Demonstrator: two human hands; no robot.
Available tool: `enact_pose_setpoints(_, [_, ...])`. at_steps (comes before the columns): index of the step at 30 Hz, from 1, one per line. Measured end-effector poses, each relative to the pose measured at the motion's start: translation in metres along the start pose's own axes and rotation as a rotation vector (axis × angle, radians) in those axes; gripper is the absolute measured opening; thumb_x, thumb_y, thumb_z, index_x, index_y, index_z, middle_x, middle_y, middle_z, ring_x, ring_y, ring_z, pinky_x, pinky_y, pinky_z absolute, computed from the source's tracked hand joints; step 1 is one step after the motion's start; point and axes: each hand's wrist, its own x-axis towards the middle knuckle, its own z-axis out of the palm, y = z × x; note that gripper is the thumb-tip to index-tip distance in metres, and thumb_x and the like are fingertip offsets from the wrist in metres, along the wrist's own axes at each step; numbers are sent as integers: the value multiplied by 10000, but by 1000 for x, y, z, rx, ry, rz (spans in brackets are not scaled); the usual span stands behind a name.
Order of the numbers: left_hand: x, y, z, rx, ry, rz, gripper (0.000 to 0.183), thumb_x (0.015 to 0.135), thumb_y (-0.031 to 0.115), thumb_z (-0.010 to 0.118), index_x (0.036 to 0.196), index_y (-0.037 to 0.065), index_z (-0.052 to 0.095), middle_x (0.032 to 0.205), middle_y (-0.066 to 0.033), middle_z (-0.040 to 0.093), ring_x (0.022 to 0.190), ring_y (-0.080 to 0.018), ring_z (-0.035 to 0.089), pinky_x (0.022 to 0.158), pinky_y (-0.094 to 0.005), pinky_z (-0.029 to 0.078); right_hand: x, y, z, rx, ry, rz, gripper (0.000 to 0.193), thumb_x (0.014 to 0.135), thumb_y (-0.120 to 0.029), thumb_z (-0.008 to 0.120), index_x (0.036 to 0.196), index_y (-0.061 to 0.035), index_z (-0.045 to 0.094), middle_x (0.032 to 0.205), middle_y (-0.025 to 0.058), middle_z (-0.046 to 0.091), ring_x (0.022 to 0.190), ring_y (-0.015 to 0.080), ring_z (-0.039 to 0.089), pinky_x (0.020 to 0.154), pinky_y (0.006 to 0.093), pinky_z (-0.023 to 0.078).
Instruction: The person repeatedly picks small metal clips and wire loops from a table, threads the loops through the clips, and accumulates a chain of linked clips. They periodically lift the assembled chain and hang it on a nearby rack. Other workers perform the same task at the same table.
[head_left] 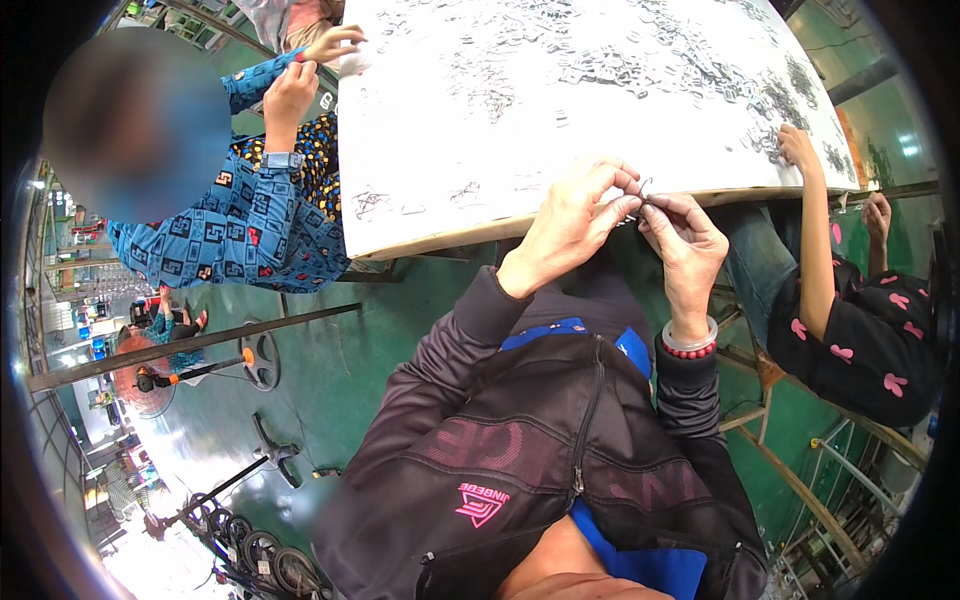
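Note:
Just in front of the table's near edge, my left hand (575, 215) is closed, its thumb and fingers pinching a small dark wire piece (646, 187). My right hand (690, 245), with a pale bangle and red beads at its wrist, pinches the same spot from the other side. The fingertips of both hands nearly meet and cover most of the piece, so its full shape is hidden. Beyond them, many small dark loop-shaped pieces (640, 68) lie scattered over the white tabletop (420, 130).
At the left sits a co-worker in a blue patterned sleeve (240, 225), hands by the table's corner. On the right, another person's hand (797, 150) touches a dark pile. A metal bar (200, 345) and a fan (145, 375) stand left of me.

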Motion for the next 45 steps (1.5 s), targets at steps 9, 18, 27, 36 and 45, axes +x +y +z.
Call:
enact_pose_setpoints(9, [2, -20, 5, 43, 44, 27, 147, 835, 94, 691, 947, 20, 633, 1027, -123, 658, 949, -255, 647, 800, -344, 512, 12, 8, -3, -38, -16, 68, 139, 846, 89, 638, 979, 53, 662, 911, 63, 669, 777, 96, 638, 705, 208, 533])
enact_pose_setpoints(18, [-6, -23, 10, -124, 37, -28, 140, 862, 6, 631, 997, 24, 598, 947, -105, 670, 902, -211, 654, 795, -317, 514, 26, 1, -11, -103, -147, -9, 150, 843, 93, 628, 981, 53, 671, 914, 94, 654, 776, 123, 624, 667, 224, 520])
enact_pose_setpoints(27, [-16, -20, -11, -545, -36, -411, 112, 930, 66, 595, 1026, 10, 585, 959, -31, 649, 896, -88, 613, 787, -232, 489, 151, 111, 59, -775, -429, -285, 290, 832, -25, 601, 1111, -60, 671, 1013, 148, 629, 891, 305, 599, 819, 371, 499])
enact_pose_setpoints(36, [-21, -20, -13, -698, -63, -450, 107, 921, 69, 619, 1003, 5, 592, 950, -36, 655, 883, -72, 603, 800, -214, 484, 147, 128, 51, -869, -469, -200, 190, 689, 7, 651, 874, 41, 627, 891, 225, 630, 817, 412, 605, 734, 419, 498])
enact_pose_setpoints(45, [-20, 2, -8, -389, -31, -257, 96, 896, 70, 645, 965, 5, 628, 919, -25, 664, 856, -82, 607, 754, -228, 496, 62, 21, -2, 12, -271, 173, 239, 838, 37, 634, 1071, 88, 639, 859, 103, 680, 702, 114, 620, 642, 234, 511])
